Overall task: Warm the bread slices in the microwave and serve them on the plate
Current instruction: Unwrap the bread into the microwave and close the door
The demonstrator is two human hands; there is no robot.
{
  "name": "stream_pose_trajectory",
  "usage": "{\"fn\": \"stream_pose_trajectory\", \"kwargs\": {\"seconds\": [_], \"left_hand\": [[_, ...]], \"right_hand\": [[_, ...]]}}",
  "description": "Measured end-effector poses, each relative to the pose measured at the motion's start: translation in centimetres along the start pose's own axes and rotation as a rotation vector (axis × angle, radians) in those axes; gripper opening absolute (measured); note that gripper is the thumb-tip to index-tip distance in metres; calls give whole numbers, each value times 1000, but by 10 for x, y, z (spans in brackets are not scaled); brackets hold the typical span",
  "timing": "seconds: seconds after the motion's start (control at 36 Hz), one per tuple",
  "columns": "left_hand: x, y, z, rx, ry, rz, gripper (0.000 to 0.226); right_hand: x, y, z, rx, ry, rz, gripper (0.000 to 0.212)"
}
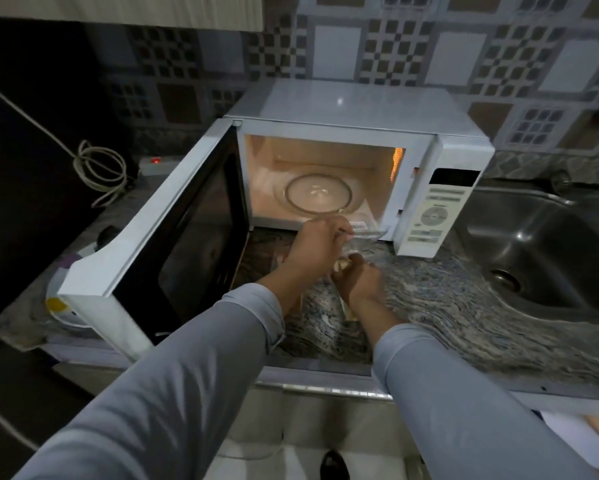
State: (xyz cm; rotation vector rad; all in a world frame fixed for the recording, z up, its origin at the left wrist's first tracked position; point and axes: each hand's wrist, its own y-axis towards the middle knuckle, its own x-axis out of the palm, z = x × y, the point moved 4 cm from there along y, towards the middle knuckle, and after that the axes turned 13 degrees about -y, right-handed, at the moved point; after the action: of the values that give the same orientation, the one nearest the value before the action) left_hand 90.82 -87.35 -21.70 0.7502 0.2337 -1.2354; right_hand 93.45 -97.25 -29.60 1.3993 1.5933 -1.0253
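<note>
I stand before the microwave (356, 161), its door (173, 244) swung wide toward nine o'clock and the lit cavity showing the bare glass turntable (317, 194), so nothing is warming inside at present. My left hand (317, 244) pinches the rim of a clear glass plate (363, 230) held just at the cavity's mouth, at twelve o'clock from my wrists, I judge so that it is steady while the bread goes on or off. My right hand (360, 278) is curled round pale bread slices (341, 268) just under the plate's near edge, at six o'clock from it, above the granite counter (464, 306). Motion blur hides how many slices I hold. The steel sink (547, 251) lies at three o'clock, well apart from all this.
</note>
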Motion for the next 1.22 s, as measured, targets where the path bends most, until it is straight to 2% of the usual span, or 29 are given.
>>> {"fn": "stream_pose_trajectory", "kwargs": {"seconds": [0.14, 0.36, 0.56, 0.81, 0.97, 1.22], "left_hand": [[0, -2, 1, -23, 28, 0, 14], [1, -9, 1, -20, 42, -15, 12], [2, -23, -5, -57, 53, -46, 14], [3, -45, -9, -150, 103, -73, 22], [-3, -52, -4, -171, 72, -120, 15], [-41, -19, 13, -120, 86, 73, 23]], "right_hand": [[-7, 0, -1, -6, -39, 33, 33], [-31, -2, 10, 142, 86, 61, 27], [-50, -23, 22, 152, 86, 61, 46], [-81, -52, 50, 175, 22, 96, 48], [-115, -56, 50, 166, -50, 177, 47], [-160, -38, 19, 106, -26, 253, 51]]}}
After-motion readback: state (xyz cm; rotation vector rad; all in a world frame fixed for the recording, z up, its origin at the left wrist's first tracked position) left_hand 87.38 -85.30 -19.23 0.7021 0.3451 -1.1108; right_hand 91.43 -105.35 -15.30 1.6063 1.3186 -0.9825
